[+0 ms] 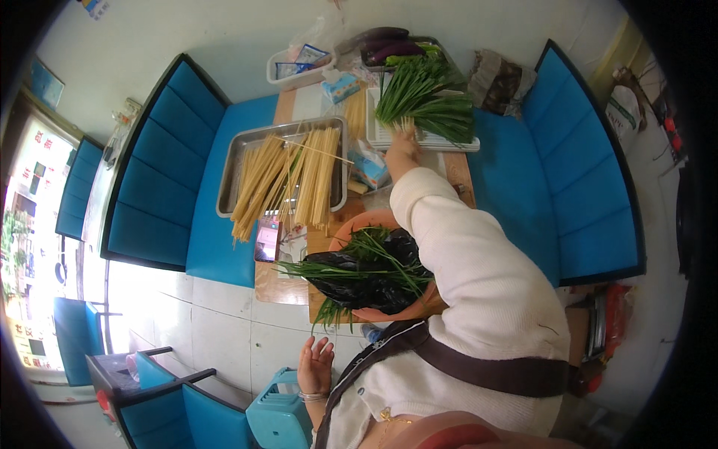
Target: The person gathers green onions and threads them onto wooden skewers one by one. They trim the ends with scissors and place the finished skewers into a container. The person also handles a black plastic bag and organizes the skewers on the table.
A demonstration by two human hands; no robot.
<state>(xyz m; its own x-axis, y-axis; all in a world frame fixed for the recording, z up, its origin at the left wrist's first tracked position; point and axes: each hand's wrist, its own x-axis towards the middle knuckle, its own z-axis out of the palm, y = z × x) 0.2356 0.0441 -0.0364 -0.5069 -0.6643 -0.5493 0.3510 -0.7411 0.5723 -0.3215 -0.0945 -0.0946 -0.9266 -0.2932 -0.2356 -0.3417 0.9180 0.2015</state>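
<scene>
My right hand (pixel 403 147) reaches across the table to the skewered ends of green chives (pixel 418 98) on a white ribbed tray (pixel 372 115); its fingers are partly blurred, and whether they grip is unclear. Low beside the table's near edge, my left hand (pixel 315 365) hangs with fingers apart and nothing in it. Loose chives (pixel 364 272) lie over a black plastic bag (pixel 359 297) in an orange basin (pixel 340 238) nearest me. Left of my right arm, a metal tray (pixel 224 191) bears many thin wooden skewers (pixel 317 174).
A phone (pixel 267 240) lies by the metal tray. Tissue packs (pixel 371 165), a white basket (pixel 274 70), eggplants (pixel 398 49) and a bag of dark produce (pixel 499 84) surround the trays. Blue benches (pixel 507 185) flank the table. A turquoise stool (pixel 277 412) stands near my left hand.
</scene>
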